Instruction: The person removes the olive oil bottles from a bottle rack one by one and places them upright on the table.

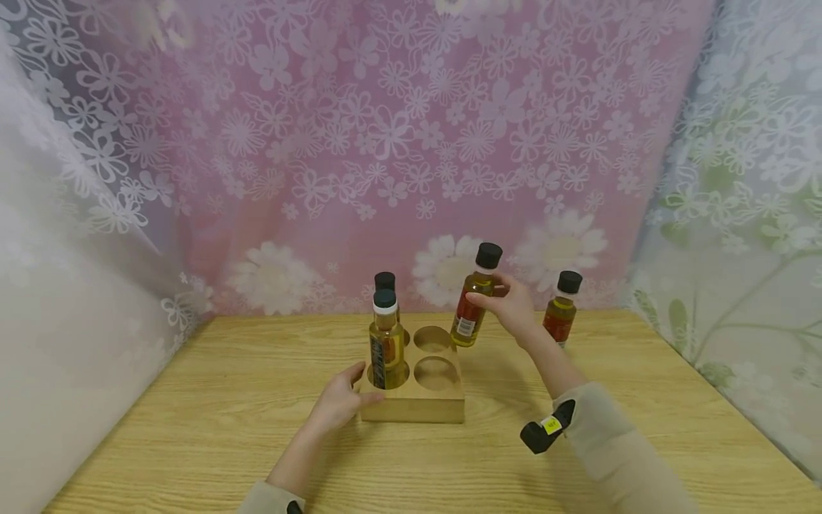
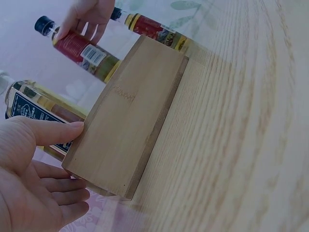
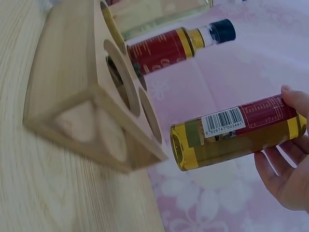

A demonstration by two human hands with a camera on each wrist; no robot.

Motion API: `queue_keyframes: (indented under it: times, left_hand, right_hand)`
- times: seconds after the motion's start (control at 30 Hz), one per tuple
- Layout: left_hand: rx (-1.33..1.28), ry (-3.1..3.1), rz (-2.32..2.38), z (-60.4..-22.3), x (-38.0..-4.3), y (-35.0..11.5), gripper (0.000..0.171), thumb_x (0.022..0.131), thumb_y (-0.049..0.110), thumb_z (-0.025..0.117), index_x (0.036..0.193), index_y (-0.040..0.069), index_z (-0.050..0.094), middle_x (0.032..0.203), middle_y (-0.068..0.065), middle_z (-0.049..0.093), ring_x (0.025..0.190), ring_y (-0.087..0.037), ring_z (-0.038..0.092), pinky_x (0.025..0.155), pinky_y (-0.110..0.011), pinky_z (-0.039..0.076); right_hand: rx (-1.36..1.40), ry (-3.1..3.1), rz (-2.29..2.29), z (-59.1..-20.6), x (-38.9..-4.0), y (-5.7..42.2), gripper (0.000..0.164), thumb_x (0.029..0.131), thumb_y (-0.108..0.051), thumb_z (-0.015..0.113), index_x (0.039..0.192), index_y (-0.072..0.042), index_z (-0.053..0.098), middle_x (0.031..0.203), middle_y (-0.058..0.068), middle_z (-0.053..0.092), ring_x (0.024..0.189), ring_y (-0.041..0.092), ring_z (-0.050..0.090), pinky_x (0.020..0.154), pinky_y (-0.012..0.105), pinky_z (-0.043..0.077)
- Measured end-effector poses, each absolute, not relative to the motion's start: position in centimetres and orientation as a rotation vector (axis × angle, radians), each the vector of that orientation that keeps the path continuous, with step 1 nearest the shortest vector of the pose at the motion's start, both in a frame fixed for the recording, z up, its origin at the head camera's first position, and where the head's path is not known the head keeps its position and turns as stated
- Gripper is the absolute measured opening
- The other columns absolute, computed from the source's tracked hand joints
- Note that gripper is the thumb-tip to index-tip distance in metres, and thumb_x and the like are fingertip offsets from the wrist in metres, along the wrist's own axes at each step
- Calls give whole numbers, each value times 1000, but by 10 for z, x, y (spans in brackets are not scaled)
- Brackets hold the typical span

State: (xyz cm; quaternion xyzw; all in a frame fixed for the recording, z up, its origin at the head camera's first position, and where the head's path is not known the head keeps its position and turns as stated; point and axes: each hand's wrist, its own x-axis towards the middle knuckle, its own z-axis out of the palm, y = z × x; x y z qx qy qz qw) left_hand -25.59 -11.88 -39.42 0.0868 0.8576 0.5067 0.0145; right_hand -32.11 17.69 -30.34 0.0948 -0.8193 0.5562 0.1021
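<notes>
My right hand (image 1: 514, 308) grips a small oil bottle (image 1: 474, 303) with a black cap and red label. The bottle tilts, its base just above the back right of a wooden bottle holder (image 1: 414, 410). In the right wrist view, the bottle's barcode (image 3: 223, 123) faces the camera. Around the holder's near left corner, my left hand (image 1: 338, 398) has its thumb at the front and its fingers along the left side. Two bottles stand in the holder's left holes: a dark-labelled one (image 1: 387, 350) in front, partly hiding a black-capped one (image 1: 384, 280) behind.
Another red-labelled oil bottle (image 1: 560, 314) stands on the wooden table (image 1: 244, 400) at the right, partly hidden behind my right forearm. The holder's two right holes hold no bottles. Behind the table hangs a pink flowered cloth (image 1: 411, 143), with pale cloths at both sides.
</notes>
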Motion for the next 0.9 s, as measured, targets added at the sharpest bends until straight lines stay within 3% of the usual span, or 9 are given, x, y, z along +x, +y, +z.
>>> queue_keyframes:
  times: [0.27,0.67,0.9]
  left_hand:
    - [258,2654,1600,-393,-257,-120,78,77,17,74,137,-13,33,138,-33,35,127,-47,33,103,-55,29]
    - [267,2654,1608,-391,-254,-118,77,78,17,74,136,-14,34,137,-33,36,126,-47,33,102,-56,30]
    - [271,2662,1606,-393,-253,-117,78,77,17,74,136,-13,33,137,-33,36,126,-46,34,102,-56,30]
  right_hand:
    - [231,-2477,1546,-307,-313,208,71,80,-42,71,137,-8,44,125,17,47,113,34,48,91,52,41]
    - [277,-2477,1467,-317,-287,247,60,87,-31,65,134,0,43,123,24,50,108,38,50,90,55,43]
    - [207,-2567,1419,-326,-277,265,74,87,-36,65,140,4,33,130,28,43,115,42,45,91,57,41]
